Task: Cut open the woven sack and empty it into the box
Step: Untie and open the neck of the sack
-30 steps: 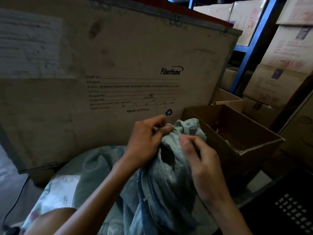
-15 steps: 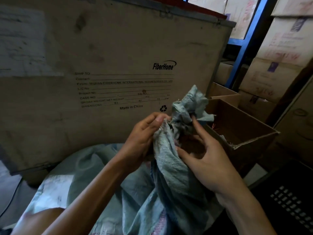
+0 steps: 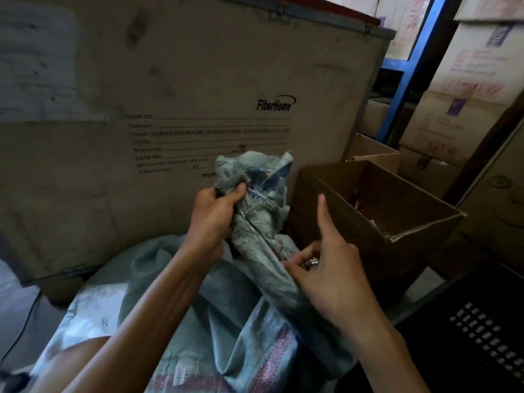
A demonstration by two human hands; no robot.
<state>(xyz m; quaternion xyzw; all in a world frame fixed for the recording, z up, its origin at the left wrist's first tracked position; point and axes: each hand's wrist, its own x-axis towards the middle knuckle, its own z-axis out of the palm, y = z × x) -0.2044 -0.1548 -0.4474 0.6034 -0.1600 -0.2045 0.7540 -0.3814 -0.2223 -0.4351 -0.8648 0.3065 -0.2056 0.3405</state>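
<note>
A grey-green woven sack [image 3: 226,330] lies in front of me, its bunched neck [image 3: 255,194] pulled upright. My left hand [image 3: 211,219] is closed around the neck just below the frayed top. My right hand [image 3: 326,268] sits lower on the neck's right side, thumb and bent fingers pinching the fabric, index finger pointing up. Something small and dark shows between its fingers; I cannot tell what it is. An open brown cardboard box [image 3: 419,231] stands just right of the sack, with a few reddish wires inside.
A large wooden FiberHome crate [image 3: 170,80] fills the space behind the sack. Stacked cartons [image 3: 465,89] and a blue shelf post [image 3: 408,75] are at the right. A black perforated crate [image 3: 482,330] sits at lower right. A white label [image 3: 96,310] lies on the sack.
The sack neck has been drawn taller and straighter. My right hand slid down from the top of the neck to its lower right side. My left hand keeps its hold near the top.
</note>
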